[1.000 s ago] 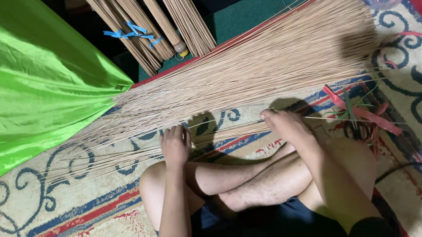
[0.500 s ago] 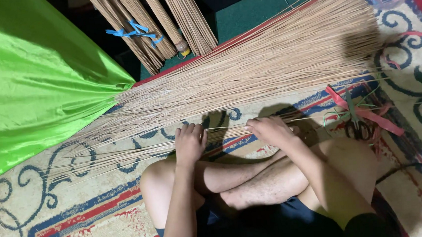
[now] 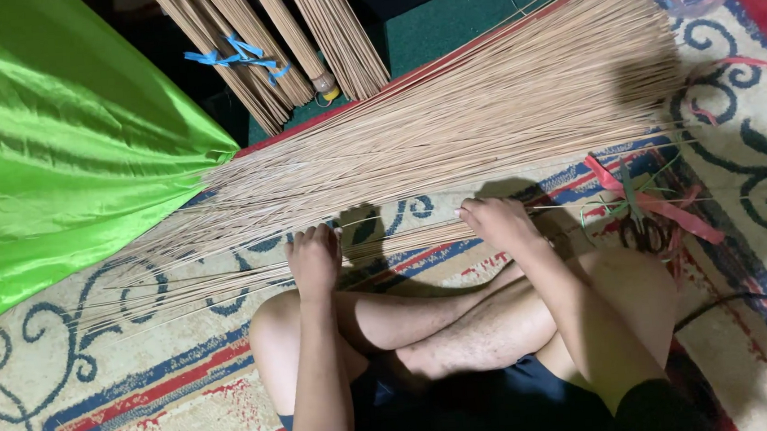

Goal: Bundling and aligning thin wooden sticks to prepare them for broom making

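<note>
On the patterned rug (image 3: 99,397) in front of the crossed bare legs lay a small bundle of thin, pale tan sticks (image 3: 403,238), long and straight, running roughly left to right between the two hands. Sticks looked dry, uniform in colour, very slender; the left ends fanned out loosely over the rug, past the left hand. Just behind this bundle lay a far larger heap of the same tan sticks (image 3: 483,100), spreading wide toward the upper right and narrowing toward the shiny bright green cloth (image 3: 46,149).

Left hand (image 3: 314,258): knuckles up, fingers curled down and closed over the small bundle, pressing it on the rug. Right hand (image 3: 498,223): fingers likewise curled shut on the same bundle further right; one single stick extended beyond it to the right. Hands were well apart along the bundle.

Red ribbon strips (image 3: 653,206) lay beside the right knee. Tied bundles of sticks with blue ribbon (image 3: 246,54) leaned at the top.
</note>
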